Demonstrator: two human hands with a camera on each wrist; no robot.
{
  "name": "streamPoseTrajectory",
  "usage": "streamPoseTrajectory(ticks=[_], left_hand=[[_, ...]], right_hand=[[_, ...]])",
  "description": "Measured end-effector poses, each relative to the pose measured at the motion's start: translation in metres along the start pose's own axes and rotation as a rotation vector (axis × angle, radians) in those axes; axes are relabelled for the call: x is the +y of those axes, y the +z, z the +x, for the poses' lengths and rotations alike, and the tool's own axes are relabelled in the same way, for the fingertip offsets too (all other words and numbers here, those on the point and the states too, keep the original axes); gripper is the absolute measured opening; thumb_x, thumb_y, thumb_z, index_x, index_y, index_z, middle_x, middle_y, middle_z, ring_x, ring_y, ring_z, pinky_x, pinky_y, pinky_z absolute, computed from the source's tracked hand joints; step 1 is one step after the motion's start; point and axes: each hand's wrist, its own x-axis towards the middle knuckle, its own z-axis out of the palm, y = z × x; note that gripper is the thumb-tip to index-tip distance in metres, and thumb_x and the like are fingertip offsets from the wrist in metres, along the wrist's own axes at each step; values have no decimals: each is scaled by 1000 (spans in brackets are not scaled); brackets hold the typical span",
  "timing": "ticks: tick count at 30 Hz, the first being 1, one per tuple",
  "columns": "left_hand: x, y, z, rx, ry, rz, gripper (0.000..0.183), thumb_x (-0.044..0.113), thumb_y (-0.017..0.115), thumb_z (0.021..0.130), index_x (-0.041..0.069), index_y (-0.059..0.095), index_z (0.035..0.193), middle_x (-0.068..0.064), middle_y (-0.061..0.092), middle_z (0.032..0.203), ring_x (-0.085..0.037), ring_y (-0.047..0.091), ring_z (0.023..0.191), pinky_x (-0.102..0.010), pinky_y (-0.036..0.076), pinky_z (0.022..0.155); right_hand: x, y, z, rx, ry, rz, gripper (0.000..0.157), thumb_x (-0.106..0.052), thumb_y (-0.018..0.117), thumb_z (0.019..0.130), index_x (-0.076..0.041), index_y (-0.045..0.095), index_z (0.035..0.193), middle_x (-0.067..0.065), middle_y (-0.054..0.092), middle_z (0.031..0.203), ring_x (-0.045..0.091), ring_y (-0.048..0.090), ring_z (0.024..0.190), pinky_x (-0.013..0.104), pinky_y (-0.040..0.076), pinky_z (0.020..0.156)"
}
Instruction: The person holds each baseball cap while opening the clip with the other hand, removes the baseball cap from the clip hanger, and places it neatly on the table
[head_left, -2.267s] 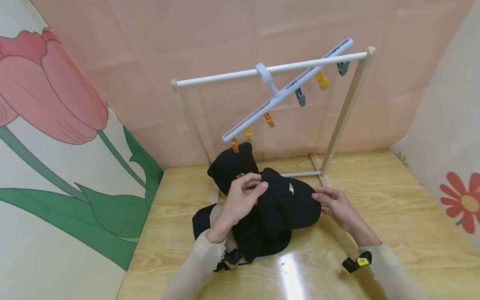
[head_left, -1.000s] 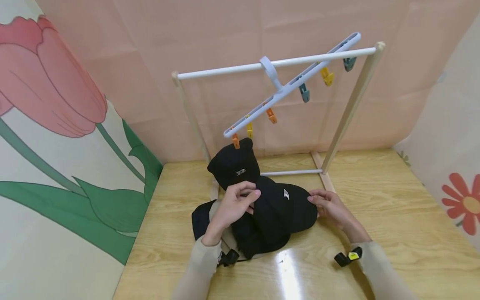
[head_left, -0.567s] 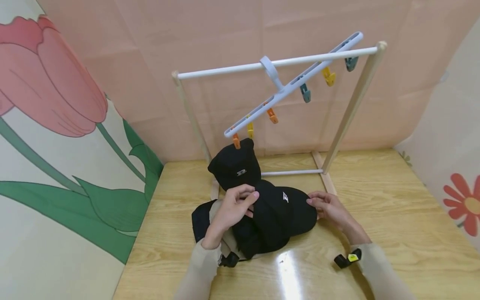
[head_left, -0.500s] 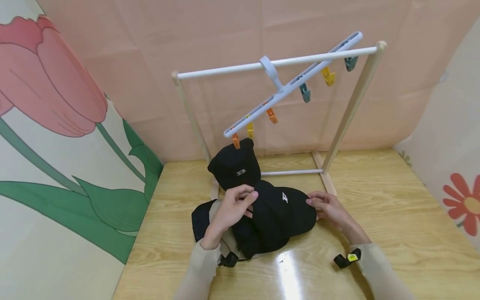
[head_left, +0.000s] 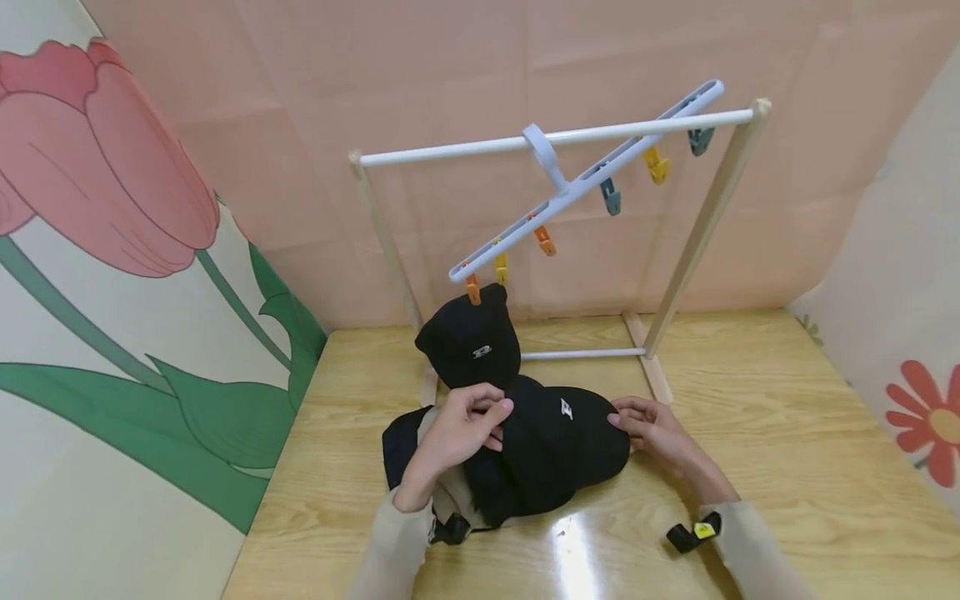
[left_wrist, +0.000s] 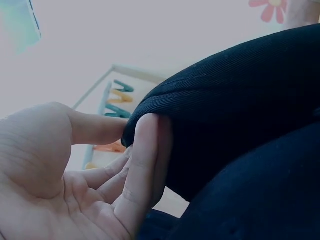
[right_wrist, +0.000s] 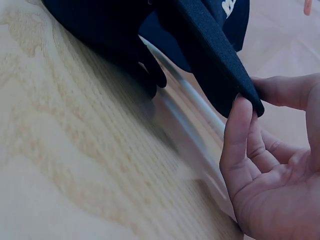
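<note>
A black baseball cap (head_left: 558,433) with a small white logo is stretched between both hands, over a pile of black and beige caps. My left hand (head_left: 461,429) pinches its left edge; in the left wrist view, thumb and fingers grip the dark cloth (left_wrist: 200,90). With thumb and fingers, my right hand (head_left: 656,433) pinches the rim of the brim (right_wrist: 220,60). Behind the left hand is another black cap (head_left: 468,333) with a logo, its top at an orange clip (head_left: 473,290). I cannot tell whether that clip grips it.
A pale blue hanger (head_left: 585,185) with several coloured clips hangs slantwise from the white rail (head_left: 450,152) of a wooden-legged rack. The rack stands at the back of the wooden table (head_left: 772,433). Beige cloth (head_left: 453,492) shows under the left wrist.
Both hands have lowered the held cap slightly and brought it a little to the left. Their hold stays the same. The hanger and rear cap keep their places on the rack.
</note>
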Motion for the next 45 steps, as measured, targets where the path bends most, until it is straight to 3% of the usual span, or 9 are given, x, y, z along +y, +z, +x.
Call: streamPoseTrajectory(ticks=[6, 10, 17, 29, 36, 45], left_hand=[[-3, -3, -1, 0, -43, 28, 21, 14, 65, 108, -4, 72, 116, -20, 76, 96, -14, 70, 66, -33, 65, 65], [-2, -3, -1, 28, -67, 59, 21, 15, 67, 107, -4, 73, 113, -18, 77, 94, -14, 70, 64, -32, 65, 63], [0, -5, -4, 57, -149, 107, 23, 19, 70, 105, -2, 74, 114, -13, 79, 92, -14, 70, 61, -29, 63, 62], [0, -7, -5, 70, -176, 190, 24, 20, 71, 105, -1, 75, 114, -8, 80, 85, -14, 71, 59, -29, 62, 60], [-1, -10, -5, 52, -171, 219, 24, 19, 72, 104, -3, 75, 113, -8, 81, 87, -14, 72, 60, -29, 61, 60], [-1, -14, -6, -25, -198, 277, 17, 19, 71, 104, 3, 76, 104, -1, 79, 76, -13, 72, 58, -25, 58, 56]], right_hand=[[5, 0, -1, 32, 27, 2, 22, -8, 65, 106, -2, 60, 127, -7, 72, 94, 8, 70, 81, 27, 62, 68], [3, 2, 0, 43, 33, -16, 26, -7, 68, 105, 3, 59, 127, -6, 72, 92, 8, 70, 79, 27, 61, 67], [4, 6, 1, 79, 66, -141, 40, -11, 70, 104, 13, 55, 132, -5, 73, 92, 8, 68, 76, 26, 59, 65], [4, 8, 4, 91, 81, -273, 47, -15, 72, 102, 16, 56, 134, -4, 70, 87, 10, 67, 75, 31, 60, 64], [7, 9, 7, 102, 90, -289, 46, -13, 74, 101, 15, 56, 133, -1, 67, 86, 12, 66, 73, 34, 62, 63], [7, 12, 9, 89, 93, -311, 49, -12, 76, 99, 15, 55, 133, 4, 65, 88, 14, 67, 72, 38, 64, 62]])
